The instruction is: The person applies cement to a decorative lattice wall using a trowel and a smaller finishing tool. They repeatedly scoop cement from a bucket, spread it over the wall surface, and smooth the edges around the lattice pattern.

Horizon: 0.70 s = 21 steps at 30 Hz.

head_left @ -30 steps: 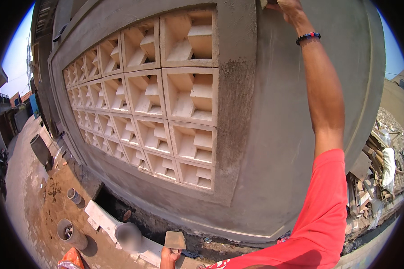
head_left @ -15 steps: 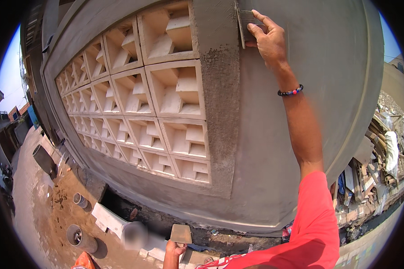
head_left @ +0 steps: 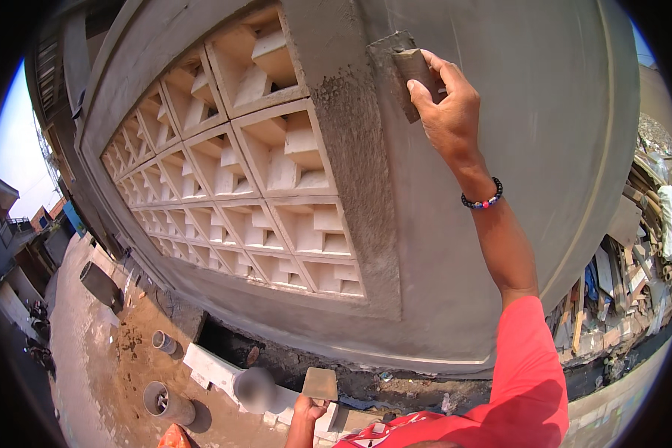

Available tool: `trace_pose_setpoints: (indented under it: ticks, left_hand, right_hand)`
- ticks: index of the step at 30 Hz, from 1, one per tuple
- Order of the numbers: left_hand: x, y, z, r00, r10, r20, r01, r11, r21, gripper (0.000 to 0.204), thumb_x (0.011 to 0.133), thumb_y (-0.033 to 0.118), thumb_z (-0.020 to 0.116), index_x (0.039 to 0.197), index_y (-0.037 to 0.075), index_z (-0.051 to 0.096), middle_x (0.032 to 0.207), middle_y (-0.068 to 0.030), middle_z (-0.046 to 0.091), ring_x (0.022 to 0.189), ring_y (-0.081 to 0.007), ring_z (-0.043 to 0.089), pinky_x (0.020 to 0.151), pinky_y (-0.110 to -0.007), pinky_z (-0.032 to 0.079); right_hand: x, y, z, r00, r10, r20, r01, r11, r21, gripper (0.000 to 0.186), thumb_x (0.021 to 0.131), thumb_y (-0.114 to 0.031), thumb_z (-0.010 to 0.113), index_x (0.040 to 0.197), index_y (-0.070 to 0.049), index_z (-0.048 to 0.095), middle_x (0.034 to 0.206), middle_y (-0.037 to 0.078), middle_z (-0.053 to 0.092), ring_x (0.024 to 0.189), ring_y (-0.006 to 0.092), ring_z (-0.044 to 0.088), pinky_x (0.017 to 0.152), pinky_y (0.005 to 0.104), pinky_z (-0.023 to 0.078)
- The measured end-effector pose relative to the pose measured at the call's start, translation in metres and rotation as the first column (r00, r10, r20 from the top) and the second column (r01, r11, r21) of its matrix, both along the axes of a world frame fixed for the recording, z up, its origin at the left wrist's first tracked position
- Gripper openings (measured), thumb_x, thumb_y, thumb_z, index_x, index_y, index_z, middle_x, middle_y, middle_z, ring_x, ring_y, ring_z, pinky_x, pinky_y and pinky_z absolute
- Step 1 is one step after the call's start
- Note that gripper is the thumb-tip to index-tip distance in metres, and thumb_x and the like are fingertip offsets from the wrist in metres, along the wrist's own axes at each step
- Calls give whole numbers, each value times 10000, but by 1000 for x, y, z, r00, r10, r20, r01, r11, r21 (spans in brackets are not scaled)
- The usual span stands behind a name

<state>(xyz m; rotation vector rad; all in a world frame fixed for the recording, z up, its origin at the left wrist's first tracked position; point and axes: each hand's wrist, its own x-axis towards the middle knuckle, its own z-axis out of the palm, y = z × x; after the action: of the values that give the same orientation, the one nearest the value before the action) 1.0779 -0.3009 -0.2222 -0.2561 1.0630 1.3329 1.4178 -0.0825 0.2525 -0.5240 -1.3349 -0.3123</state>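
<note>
High on the grey plastered wall (head_left: 485, 246), my right hand (head_left: 455, 108) is closed around a small plastering float (head_left: 416, 84). Its mortar-smeared far end meets the wall beside a rough, darker plaster strip (head_left: 355, 149). The thumb lies along the near side and the fingers curl behind it. Low in the view, my left hand (head_left: 310, 407) grips a flat, tan rectangular board (head_left: 320, 384) by its lower edge. The underside of that board is hidden. Left of the plaster strip is a panel of cream ventilation blocks (head_left: 282, 145).
A dark ditch (head_left: 228, 347) runs along the wall's foot, with a white slab (head_left: 209, 367) beside it. Buckets (head_left: 173, 407) and an orange bag (head_left: 174, 437) stand on sandy ground at lower left. Scrap timber (head_left: 612, 287) is heaped at right.
My right hand has come down slightly, and the float has turned from edge-on to showing its broad side. My left hand still holds the board. The view has shifted a little.
</note>
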Motion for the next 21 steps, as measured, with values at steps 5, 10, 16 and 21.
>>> trace_pose_setpoints:
  ticks: [5,10,16,21]
  left_hand:
    - [-6,6,-9,998,-37,49,33,997,74,188,873,233,579,1030,143,632,1019,-29,677,919,-225,661,719,-364,538]
    - [-6,2,-10,1000,-15,12,15,1000,13,196,872,212,585,1064,179,612,1041,-5,657,932,-201,632,748,-366,506]
    - [-8,-1,-8,1000,5,1,-5,1000,-21,244,860,205,605,1102,179,589,1067,-16,636,965,-208,619,762,-367,505]
    - [-6,0,-9,1000,-17,-14,17,1000,-14,201,864,258,603,1051,184,603,1023,0,649,926,-196,626,729,-357,502]
  right_hand:
    - [-14,23,37,897,-434,78,404,880,251,359,755,-73,655,1108,-28,611,928,118,572,887,303,583,720,375,545]
    - [-53,28,18,836,-492,243,437,865,247,351,756,-78,645,1103,-36,615,907,107,545,874,286,574,673,343,561]
    - [-43,15,-1,943,-160,291,131,985,116,377,772,-64,619,1138,20,593,959,143,611,853,287,600,750,417,513]
    - [-4,17,68,937,322,-136,-335,939,-81,424,856,-96,599,1245,56,531,1156,183,599,967,231,597,766,320,512]
